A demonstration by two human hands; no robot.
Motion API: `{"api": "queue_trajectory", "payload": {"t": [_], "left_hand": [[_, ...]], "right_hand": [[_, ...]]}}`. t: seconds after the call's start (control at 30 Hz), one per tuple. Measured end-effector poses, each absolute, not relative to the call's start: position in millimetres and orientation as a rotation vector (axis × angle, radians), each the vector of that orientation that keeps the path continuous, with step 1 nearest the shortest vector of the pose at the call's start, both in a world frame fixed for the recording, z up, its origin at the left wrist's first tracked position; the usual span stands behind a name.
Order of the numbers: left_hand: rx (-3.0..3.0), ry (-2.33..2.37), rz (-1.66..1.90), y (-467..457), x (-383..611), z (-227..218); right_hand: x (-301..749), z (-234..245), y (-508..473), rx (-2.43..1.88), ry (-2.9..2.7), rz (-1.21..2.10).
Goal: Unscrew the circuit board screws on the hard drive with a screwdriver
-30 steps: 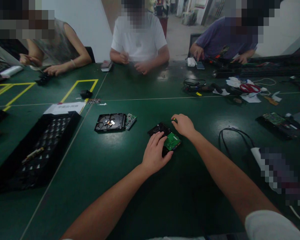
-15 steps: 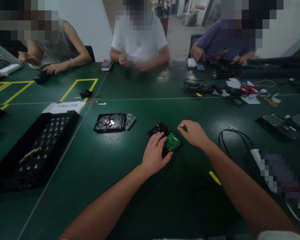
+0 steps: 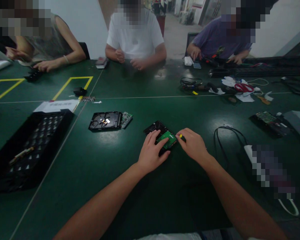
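"Head view: what was the left hand doing?"
"It lay flat, fingers spread, pressing on the hard drive. The drive's green circuit board faced up under its fingertips."
"And the right hand?"
"It was pinching a yellow-tipped tool, just beside the board's right edge."
"Anything around that grip?"
"An opened drive lay well apart to its left, and a black cable was near on its right."
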State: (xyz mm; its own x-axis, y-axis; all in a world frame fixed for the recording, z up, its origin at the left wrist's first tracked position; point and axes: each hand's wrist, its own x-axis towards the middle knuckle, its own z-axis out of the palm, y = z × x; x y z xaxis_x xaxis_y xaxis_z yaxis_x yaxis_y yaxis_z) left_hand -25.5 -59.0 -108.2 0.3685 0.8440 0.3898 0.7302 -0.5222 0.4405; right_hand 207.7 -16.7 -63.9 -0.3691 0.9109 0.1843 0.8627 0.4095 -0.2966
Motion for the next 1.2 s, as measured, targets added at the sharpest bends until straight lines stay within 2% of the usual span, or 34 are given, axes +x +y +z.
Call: {"api": "queue_trajectory", "payload": {"t": [1.2], "left_hand": [[2.409, 1.419, 0.858, -58.8, -25.0, -107.3]], "right_hand": [[202.1, -74.8, -35.1, -1.533, -2.333, 0.256]]}}
